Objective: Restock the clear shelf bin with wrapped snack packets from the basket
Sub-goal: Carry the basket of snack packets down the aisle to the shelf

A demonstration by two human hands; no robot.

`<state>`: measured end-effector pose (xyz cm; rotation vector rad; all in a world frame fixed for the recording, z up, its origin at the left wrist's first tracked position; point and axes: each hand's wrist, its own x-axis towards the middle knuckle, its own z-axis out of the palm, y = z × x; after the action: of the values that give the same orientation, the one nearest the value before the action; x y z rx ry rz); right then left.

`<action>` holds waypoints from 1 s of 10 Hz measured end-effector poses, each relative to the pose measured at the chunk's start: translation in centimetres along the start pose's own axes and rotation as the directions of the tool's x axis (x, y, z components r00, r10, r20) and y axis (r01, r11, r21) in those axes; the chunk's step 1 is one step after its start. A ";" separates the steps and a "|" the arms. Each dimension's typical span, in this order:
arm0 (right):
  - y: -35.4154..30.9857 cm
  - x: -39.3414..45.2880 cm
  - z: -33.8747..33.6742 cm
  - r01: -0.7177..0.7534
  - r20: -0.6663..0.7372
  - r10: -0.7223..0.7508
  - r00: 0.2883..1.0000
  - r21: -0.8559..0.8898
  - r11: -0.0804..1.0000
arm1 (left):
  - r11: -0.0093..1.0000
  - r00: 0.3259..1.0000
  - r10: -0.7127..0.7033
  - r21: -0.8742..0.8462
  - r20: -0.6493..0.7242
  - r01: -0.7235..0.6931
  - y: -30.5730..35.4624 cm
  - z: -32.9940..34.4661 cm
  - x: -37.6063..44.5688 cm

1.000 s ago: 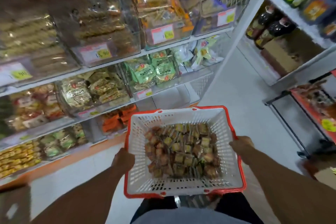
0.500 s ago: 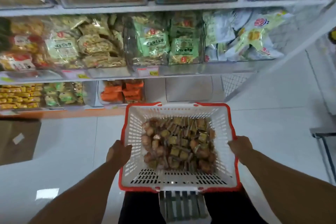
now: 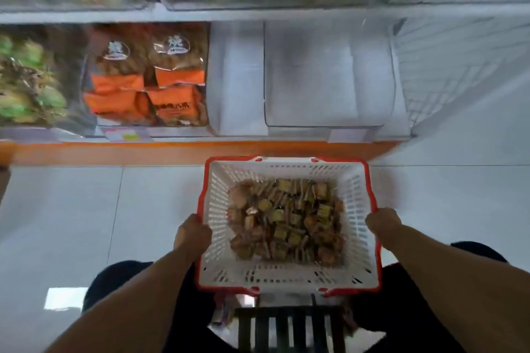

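I hold a white basket (image 3: 218, 180) with a red rim low over the floor, in front of the bottom shelf. My left hand (image 3: 191, 235) grips its left rim and my right hand (image 3: 383, 222) grips its right rim. Several small wrapped snack packets (image 3: 286, 223), brown and yellow-green, are heaped inside. Straight beyond the basket an empty clear shelf bin (image 3: 327, 77) stands on the bottom shelf.
A clear bin of orange snack bags (image 3: 149, 86) stands left of the empty one, and a bin of green packets (image 3: 25, 80) is further left. An orange plinth (image 3: 172, 152) runs under the shelf. A wire mesh panel (image 3: 447, 71) closes the shelf's right end. White tiled floor lies around.
My view has dropped from the upper shelves to the bottom shelf, which now looms close. The basket has gone down with both hands still on its rims.
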<state>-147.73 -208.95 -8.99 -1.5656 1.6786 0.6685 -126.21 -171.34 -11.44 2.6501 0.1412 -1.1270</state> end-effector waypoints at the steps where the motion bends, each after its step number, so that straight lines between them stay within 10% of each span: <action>1: -0.7 5.2 2.3 0.033 0.046 -0.030 0.998 -0.066 0.997 | 1.000 1.000 0.000 -0.029 -0.025 -0.001 -0.4 2.3 3.0; 5: -1.8 9.1 2.9 0.226 0.172 -0.206 0.963 -0.112 0.968 | 0.996 0.990 0.062 -0.056 -0.126 -0.069 1.4 5.9 8.4; 7: -1.3 7.2 3.9 0.262 -0.007 -0.267 0.964 -0.167 0.950 | 0.998 0.987 -0.002 -0.055 -0.163 -0.007 3.5 6.0 7.0; 8: -2.0 4.1 3.8 0.331 -0.190 -0.412 0.891 -0.351 0.876 | 0.986 0.950 0.140 0.127 -0.280 -0.108 4.8 5.6 4.3; 10: -5.8 1.2 5.6 0.669 -0.016 -0.695 0.718 -0.260 0.697 | 0.856 0.849 0.515 0.023 -0.115 -0.516 8.0 7.2 0.7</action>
<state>-141.11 -205.93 -12.69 -2.2571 0.9561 0.3827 -129.22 -181.02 -15.18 2.5093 -0.5189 -0.7834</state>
